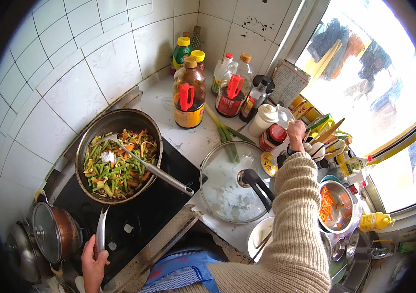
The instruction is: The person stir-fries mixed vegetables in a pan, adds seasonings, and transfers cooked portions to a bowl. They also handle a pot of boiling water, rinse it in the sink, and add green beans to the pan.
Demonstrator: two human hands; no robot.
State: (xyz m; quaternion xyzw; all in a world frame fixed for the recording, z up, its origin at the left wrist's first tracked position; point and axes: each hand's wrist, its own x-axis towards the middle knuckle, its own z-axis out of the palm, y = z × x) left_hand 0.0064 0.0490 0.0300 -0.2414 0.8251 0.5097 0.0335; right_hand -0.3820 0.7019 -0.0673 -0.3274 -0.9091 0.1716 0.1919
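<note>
My left hand (94, 263) is closed round the metal handle (101, 229) of a dark frying pan (155, 128). Chopped green beans, carrot strips and other vegetables (101, 176) fill the pan, with a small white heap (109, 156) on top. A metal spatula (156, 171) rests in the food, its handle over the rim. My right arm stretches across the counter, and my right hand (296, 133) is closed among the seasoning jars. Whatever its fingers hold is hidden. Close by are a white-lidded container (263, 120), a red-lidded jar (273, 137) and a clear round piece (284, 116).
A glass lid (222, 195) with a black handle lies on the counter, over a green leek (220, 124). Sauce bottles (190, 93) stand along the wall. A steel bowl (348, 205) of carrot strips is at right; a copper-coloured pot (66, 229) is left of the black stove (135, 219).
</note>
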